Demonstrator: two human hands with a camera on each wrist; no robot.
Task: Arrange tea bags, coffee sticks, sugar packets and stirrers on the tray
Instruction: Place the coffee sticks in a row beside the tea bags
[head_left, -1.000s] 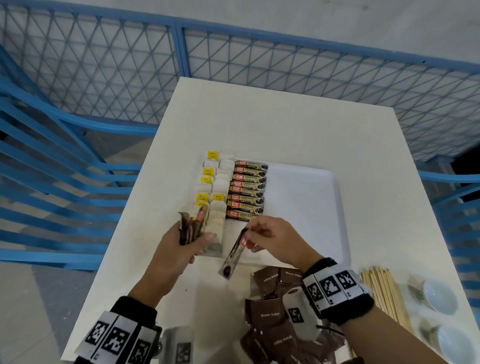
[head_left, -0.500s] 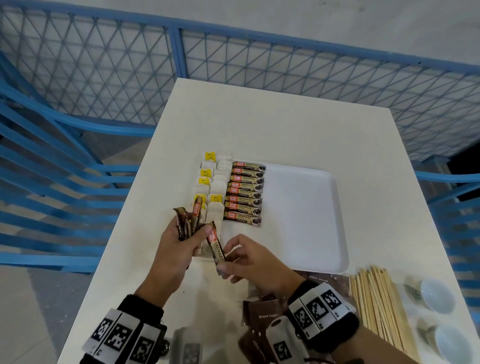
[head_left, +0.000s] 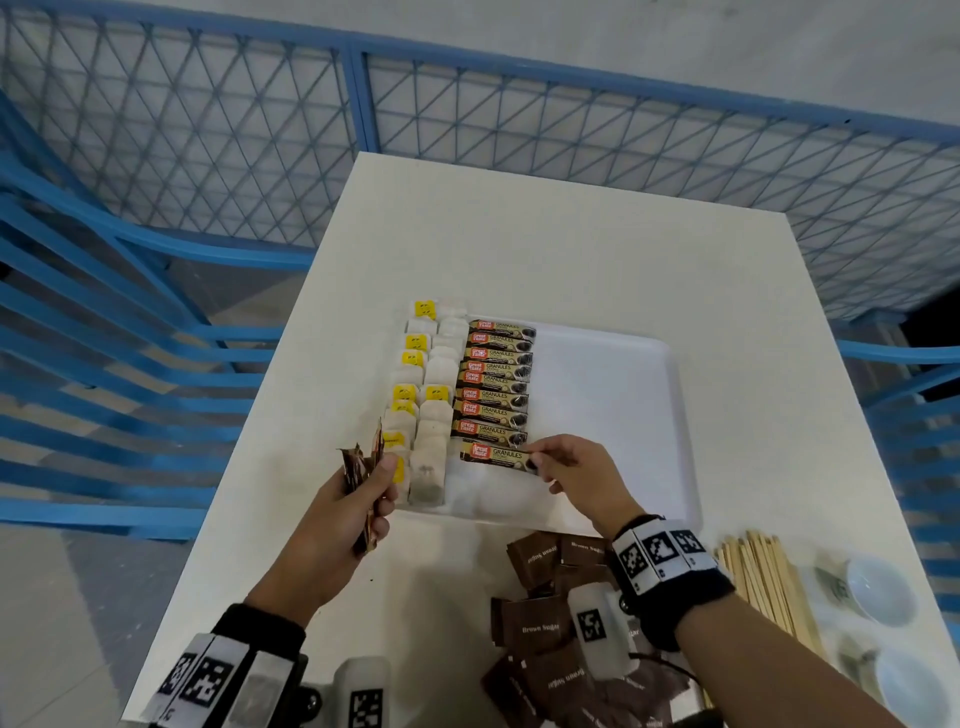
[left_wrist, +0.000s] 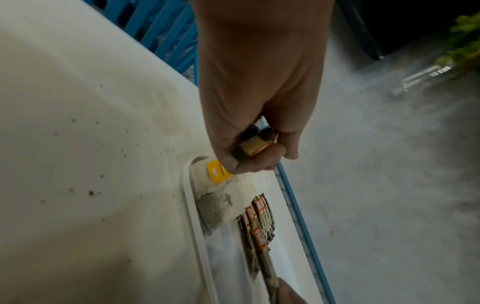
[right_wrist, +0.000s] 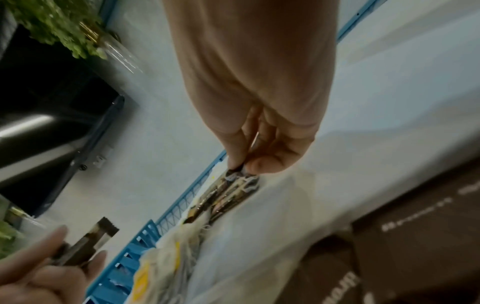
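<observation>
A white tray (head_left: 623, 415) lies mid-table. Its left side carries tea bags (head_left: 426, 410) with yellow tags in two columns, then a column of coffee sticks (head_left: 493, 384). My right hand (head_left: 540, 462) pinches the right end of one coffee stick (head_left: 493, 453), which lies flat at the near end of that column. The pinch on the stick's end (right_wrist: 240, 172) shows in the right wrist view. My left hand (head_left: 358, 493) grips a small bundle of coffee sticks (head_left: 366, 462) upright, just left of the tray's near corner; their ends (left_wrist: 253, 145) show between its fingers.
Brown sugar packets (head_left: 540, 618) are heaped on the table in front of the tray. Wooden stirrers (head_left: 763, 582) lie at the near right, beside two white cups (head_left: 878, 587). A blue mesh fence (head_left: 467, 130) surrounds the table.
My right hand took one stick from the left hand's bundle and carried it right onto the tray, laying it at the near end of the coffee column. The left hand stayed put.
</observation>
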